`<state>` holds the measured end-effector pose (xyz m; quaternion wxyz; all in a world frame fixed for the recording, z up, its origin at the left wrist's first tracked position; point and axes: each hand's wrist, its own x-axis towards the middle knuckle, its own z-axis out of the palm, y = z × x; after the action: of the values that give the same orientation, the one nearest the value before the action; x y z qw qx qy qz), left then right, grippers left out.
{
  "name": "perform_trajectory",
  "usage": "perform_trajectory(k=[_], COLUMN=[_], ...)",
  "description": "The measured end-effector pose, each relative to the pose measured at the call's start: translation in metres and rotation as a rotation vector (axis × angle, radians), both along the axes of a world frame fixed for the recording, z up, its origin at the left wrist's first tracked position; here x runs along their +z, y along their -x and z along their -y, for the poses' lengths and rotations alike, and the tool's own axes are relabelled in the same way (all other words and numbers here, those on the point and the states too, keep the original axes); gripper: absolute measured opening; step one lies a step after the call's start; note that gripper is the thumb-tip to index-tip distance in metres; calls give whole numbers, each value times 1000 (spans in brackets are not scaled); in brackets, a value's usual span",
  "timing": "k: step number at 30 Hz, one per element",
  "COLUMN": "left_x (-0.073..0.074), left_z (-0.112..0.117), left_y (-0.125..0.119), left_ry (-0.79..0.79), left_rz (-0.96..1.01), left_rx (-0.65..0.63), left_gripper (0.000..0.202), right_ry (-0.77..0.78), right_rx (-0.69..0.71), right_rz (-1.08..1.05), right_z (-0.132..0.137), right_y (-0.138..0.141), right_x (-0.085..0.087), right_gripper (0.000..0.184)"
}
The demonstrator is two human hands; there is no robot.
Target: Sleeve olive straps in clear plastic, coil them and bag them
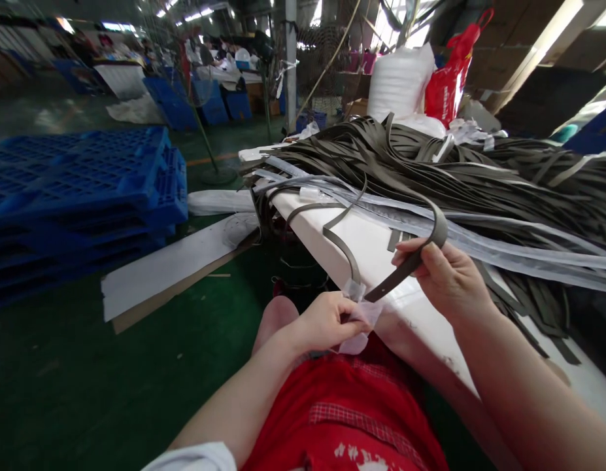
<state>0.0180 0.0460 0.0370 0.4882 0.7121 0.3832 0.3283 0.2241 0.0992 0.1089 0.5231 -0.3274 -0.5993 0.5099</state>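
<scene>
White table (pixel 364 229) holds heaped dark strips (pixel 430 154) beyond the fingers (pixel 434 258), blue pallets (pixel 77 170) well off left, while right hand (pixel 452 278) pinches grey strap (pixel 395 280) and left hand (pixel 322 322) clutches white film (pixel 372 313) at strap's lower end, loose strip (pixel 350 255) curling just beyond.

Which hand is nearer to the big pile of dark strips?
Right. The right hand is just in front of the pile of dark strips; the left hand is farther off, beside the white table.
</scene>
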Motion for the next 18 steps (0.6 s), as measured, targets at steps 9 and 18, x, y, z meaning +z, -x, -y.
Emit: perform_trajectory(k=[9, 18], left_x=[1, 6], left_z=[-4, -11], left_y=[-1, -2], left_ry=[24, -126], left_rz=[40, -60], left_rx=[-33, 26], left_gripper=[19, 37], right_ry=[24, 53], right_rx=[25, 0], right_rz=[0, 216], right_z=[-2, -1], right_y=[-7, 10], right_x=[-13, -41], right_gripper=[27, 38])
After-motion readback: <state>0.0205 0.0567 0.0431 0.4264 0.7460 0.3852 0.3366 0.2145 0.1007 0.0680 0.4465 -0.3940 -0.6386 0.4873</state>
